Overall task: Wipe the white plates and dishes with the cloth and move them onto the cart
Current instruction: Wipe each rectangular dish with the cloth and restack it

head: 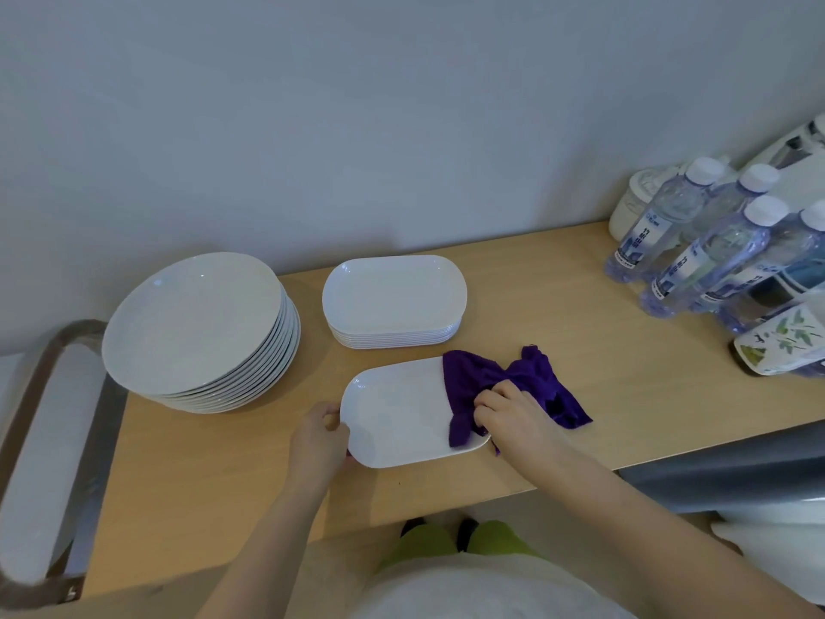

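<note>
dish wiping in progress on wooden surface

oblong white dish (402,413) lies flat on the surface (558,332), near its front edge, long axis running left to right with the right end angled slightly away from the person. purple cloth (504,386) is draped over the dish's right end and spills onto the surface beyond it.

left hand (319,440) holds the dish's left end, fingers curled round the rim with the thumb on top. right hand (509,413) rests on the cloth at the dish's right end, fingers bunched together and clamped on a fold of the fabric.

stack of oblong dishes (395,301) sits just behind the held dish, long axis also left to right, apart from it. stack of round plates (201,328) stands to the left, near the surface's left end. cart handle (49,440) shows at the far left, beside the round plates. water bottles (696,243) stand grouped at the right rear, well apart from the dishes.
</note>
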`<action>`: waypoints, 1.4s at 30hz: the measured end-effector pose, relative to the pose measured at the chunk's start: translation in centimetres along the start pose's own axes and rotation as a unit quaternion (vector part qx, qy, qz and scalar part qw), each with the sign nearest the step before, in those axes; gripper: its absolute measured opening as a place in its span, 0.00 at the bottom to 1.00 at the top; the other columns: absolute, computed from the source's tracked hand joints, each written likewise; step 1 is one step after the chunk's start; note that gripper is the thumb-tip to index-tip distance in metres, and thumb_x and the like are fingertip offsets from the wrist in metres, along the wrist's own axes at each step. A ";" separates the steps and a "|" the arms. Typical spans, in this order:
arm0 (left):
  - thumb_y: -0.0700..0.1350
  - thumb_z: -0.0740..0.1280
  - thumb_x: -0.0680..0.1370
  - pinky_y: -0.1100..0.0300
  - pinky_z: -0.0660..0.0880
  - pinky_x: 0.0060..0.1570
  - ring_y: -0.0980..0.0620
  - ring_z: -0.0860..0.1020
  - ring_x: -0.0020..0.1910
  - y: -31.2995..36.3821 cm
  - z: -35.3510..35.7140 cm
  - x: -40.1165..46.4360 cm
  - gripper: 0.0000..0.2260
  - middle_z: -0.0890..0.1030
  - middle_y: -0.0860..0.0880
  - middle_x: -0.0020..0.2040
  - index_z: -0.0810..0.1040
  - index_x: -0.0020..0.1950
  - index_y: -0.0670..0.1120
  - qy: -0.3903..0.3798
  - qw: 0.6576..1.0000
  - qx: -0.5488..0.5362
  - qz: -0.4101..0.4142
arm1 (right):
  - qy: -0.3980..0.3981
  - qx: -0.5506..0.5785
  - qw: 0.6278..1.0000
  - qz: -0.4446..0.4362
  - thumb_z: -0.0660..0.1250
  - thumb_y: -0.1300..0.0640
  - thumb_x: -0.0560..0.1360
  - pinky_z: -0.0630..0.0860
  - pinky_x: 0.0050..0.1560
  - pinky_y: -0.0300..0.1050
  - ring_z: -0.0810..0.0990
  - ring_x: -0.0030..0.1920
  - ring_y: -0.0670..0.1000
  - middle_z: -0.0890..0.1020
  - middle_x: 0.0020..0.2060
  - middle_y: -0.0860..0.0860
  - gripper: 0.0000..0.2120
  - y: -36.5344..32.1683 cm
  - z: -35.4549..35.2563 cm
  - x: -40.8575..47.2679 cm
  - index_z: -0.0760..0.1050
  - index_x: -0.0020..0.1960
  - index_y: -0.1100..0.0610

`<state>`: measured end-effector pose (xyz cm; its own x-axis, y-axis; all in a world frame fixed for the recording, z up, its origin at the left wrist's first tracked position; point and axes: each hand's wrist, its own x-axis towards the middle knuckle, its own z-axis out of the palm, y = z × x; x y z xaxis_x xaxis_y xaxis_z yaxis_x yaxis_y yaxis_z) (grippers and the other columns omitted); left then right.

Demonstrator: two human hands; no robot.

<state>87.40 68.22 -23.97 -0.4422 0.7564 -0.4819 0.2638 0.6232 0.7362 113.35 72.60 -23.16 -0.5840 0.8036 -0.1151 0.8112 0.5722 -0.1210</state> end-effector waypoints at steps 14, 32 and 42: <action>0.41 0.61 0.79 0.55 0.75 0.42 0.47 0.78 0.45 1.4 -2.5 0.8 0.11 0.79 0.47 0.47 0.75 0.60 0.48 0.030 0.991 0.108 0.069 | 0.038 -0.071 0.969 0.232 0.64 0.61 0.74 0.65 0.62 0.47 0.64 0.65 0.57 0.69 0.66 0.52 0.19 3.9 -1.9 1.6 0.70 0.65 0.55; 0.42 0.58 0.81 0.55 0.67 0.57 0.43 0.70 0.61 12.6 -0.6 6.6 0.15 0.70 0.40 0.61 0.66 0.66 0.37 0.117 0.904 0.360 0.199 | 0.078 0.106 0.956 0.261 0.55 0.52 0.81 0.71 0.51 0.50 0.71 0.60 0.56 0.72 0.61 0.55 0.16 1.6 -7.9 14.0 0.67 0.64 0.60; 0.40 0.57 0.81 0.59 0.72 0.47 0.48 0.74 0.54 11.0 -1.2 10.4 0.10 0.73 0.44 0.57 0.68 0.61 0.41 0.123 0.885 0.412 0.181 | 0.030 0.145 0.938 0.312 0.59 0.51 0.80 0.70 0.40 0.48 0.78 0.52 0.58 0.78 0.54 0.57 0.15 2.8 -5.0 16.3 0.63 0.60 0.60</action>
<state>84.69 82.71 -20.34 -0.3467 0.9334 -0.0927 0.9169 0.3581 0.1764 106.25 88.15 -20.46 0.0129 0.9802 -0.1974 0.9471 -0.0753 -0.3119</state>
